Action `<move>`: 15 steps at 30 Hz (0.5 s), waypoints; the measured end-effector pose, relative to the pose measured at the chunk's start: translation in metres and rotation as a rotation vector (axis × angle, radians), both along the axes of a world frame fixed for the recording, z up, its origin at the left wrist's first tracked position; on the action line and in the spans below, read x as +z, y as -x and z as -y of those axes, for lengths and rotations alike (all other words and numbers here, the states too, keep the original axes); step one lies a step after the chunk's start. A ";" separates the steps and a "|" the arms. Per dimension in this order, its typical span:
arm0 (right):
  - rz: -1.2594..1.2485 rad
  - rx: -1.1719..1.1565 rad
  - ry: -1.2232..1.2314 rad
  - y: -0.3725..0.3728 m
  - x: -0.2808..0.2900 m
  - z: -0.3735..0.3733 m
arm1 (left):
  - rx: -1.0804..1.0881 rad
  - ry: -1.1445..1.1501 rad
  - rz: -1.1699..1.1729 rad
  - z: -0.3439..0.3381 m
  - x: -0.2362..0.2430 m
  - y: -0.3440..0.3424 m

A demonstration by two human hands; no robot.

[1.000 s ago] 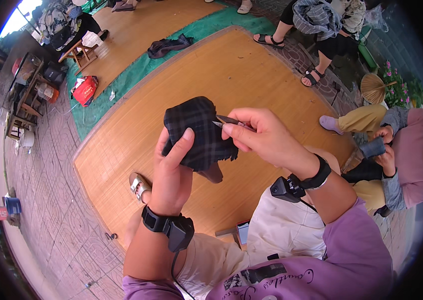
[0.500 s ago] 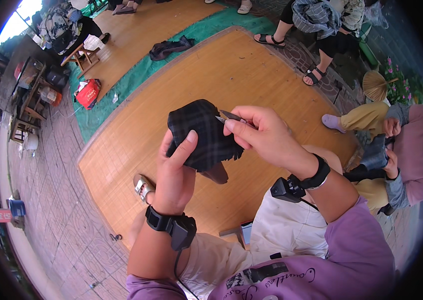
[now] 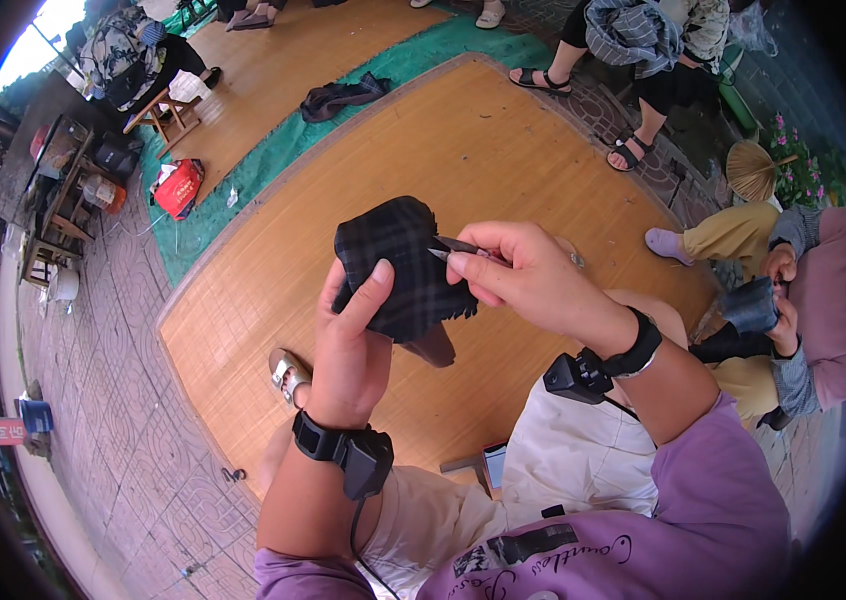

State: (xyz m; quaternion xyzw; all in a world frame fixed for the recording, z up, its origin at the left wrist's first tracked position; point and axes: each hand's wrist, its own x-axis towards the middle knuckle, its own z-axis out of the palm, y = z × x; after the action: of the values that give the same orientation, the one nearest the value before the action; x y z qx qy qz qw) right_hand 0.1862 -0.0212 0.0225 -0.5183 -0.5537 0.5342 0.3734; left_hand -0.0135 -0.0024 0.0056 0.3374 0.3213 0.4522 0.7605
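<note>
**Dark plaid cloth [image 3: 393, 262] held up to a pointed metal tool [image 3: 463, 246]**

In the head view, your left hand [image 3: 351, 318] pinches the plaid cloth between thumb and fingers, above the tan mat [image 3: 533, 150]. Your right hand [image 3: 515, 262], apart from the left, grips the pointed metal tool, likely thread snips, tips at the cloth's right edge; contact is unclear. For clean work, hold that edge taut, angle the tips shallowly and mind your left thumb.

Tan floor mat [image 3: 273, 280], green sheeting [image 3: 433, 50] (rumpled), patterned paving [image 3: 113, 370], wooden stool [image 3: 149, 108], bright sky [image 3: 28, 50]
</note>
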 end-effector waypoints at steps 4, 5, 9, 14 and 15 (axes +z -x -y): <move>-0.016 -0.014 -0.011 -0.001 -0.002 -0.001 | 0.001 -0.003 -0.010 0.000 0.000 0.000; -0.012 -0.023 -0.014 0.000 -0.001 -0.001 | -0.007 -0.005 -0.011 0.001 0.001 0.000; 0.004 -0.051 -0.020 0.000 0.001 -0.001 | 0.012 0.013 0.029 0.001 0.001 -0.001; -0.028 -0.062 -0.013 -0.001 -0.003 -0.002 | -0.008 0.047 0.017 0.002 -0.001 -0.002; -0.031 -0.062 -0.015 -0.001 -0.003 -0.002 | -0.008 0.046 0.018 0.002 0.000 -0.002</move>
State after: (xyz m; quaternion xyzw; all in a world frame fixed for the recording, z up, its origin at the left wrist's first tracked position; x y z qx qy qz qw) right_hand 0.1868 -0.0196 0.0200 -0.5242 -0.5355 0.5261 0.4021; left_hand -0.0117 -0.0043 0.0056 0.3170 0.3233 0.4445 0.7729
